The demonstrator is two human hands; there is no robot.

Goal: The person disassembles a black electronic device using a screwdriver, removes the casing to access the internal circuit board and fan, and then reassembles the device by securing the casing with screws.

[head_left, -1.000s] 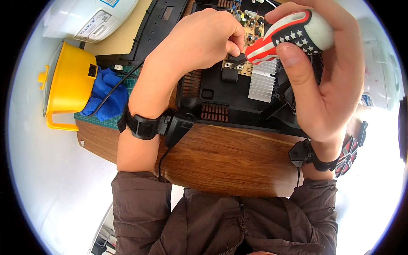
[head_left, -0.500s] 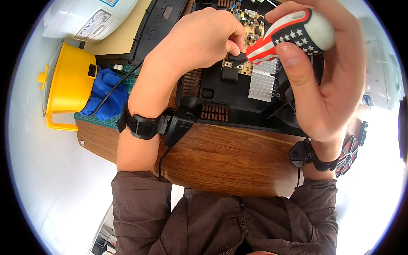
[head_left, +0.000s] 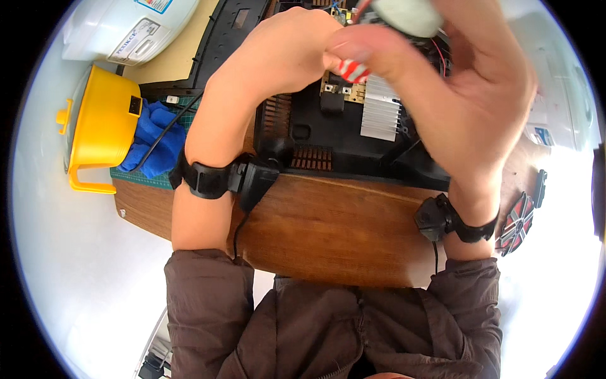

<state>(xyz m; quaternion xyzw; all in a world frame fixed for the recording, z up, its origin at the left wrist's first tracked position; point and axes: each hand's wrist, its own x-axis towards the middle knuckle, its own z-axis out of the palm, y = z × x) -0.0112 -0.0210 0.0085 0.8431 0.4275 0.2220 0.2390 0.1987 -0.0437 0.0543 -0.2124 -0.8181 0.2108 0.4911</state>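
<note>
A wood-grained bench (head_left: 328, 234) spreads beneath everything, and on its far side lies a black casing (head_left: 347, 148) with slotted vents, open toward the camera. A pale tub (head_left: 104, 38) stands at upper left, and below it is a yellow container (head_left: 101, 126) with a handle. A green mat (head_left: 148, 179) shows beside the yellow container, with a crumpled blue cloth (head_left: 165, 158) on it. Over the casing, the right hand (head_left: 470, 114), somewhat blurred, is wrapped around a screwdriver (head_left: 409, 15) with a pale-ended, red-and-white striped handle; its shaft is hidden. The left hand (head_left: 287, 54) bends in from the left, fingertips by the striped part; whether they grip anything, or whether the hands touch, cannot be told. A round red-and-black piece (head_left: 517, 224) lies near the right wrist. Inside the casing, a finned silver heat sink (head_left: 380, 114) sits just beside a tan circuit board (head_left: 358, 95), mostly covered by the hands. Smallest, a white plug (head_left: 172, 100) rests near the cloth.
</note>
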